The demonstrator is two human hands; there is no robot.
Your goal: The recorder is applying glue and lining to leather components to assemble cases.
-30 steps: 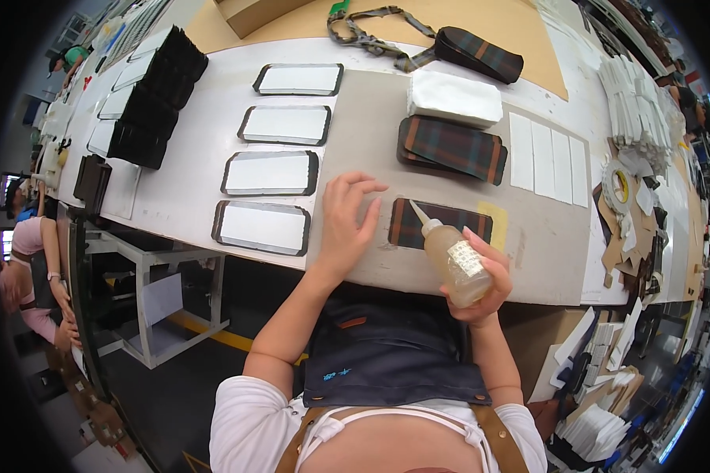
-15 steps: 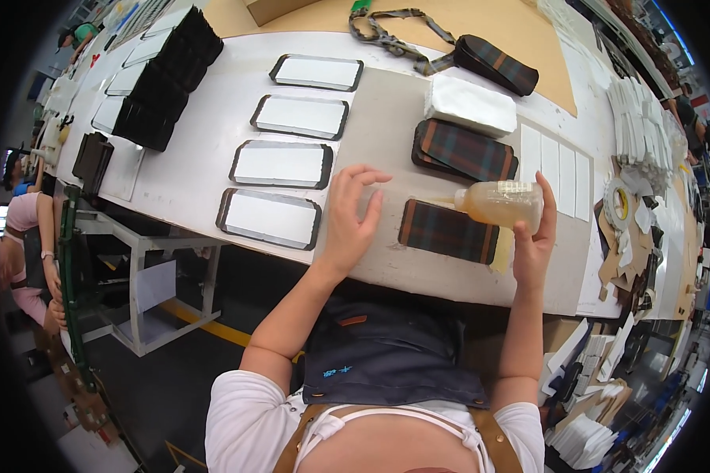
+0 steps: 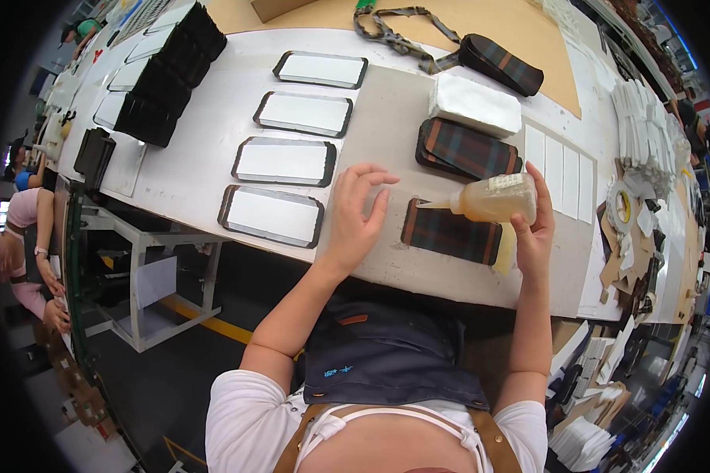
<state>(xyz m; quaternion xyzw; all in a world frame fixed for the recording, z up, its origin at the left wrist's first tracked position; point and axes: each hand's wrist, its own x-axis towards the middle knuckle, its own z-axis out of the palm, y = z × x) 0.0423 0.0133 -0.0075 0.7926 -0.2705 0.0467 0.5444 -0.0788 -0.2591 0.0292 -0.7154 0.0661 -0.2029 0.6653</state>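
My right hand [image 3: 533,225] is closed around a translucent squeeze bottle [image 3: 498,199] of amber liquid, tipped on its side. Its narrow nozzle points left, over the upper left part of a dark plaid panel [image 3: 450,233]; I cannot tell whether the tip touches the fabric. To the left of that panel, my left hand [image 3: 358,209] hovers with fingers curved and apart, holding nothing. Beyond the bottle lies a stack of plaid panels [image 3: 467,150], with a white block [image 3: 475,105] behind it. Left of my left hand, a column of dark-edged white panels [image 3: 270,214] runs away from me.
Black folded pieces [image 3: 154,102] stand in a row at the far left. A plaid pouch [image 3: 500,63] with a strap lies at the back. White strips [image 3: 560,169], a tape roll [image 3: 622,206] and stacked white sheets [image 3: 643,130] are on the right. Another person's arm [image 3: 46,229] shows at left.
The bottle has moved slightly left and down, bringing its nozzle from the panel's top edge to over its upper left part. My left hand has barely moved.
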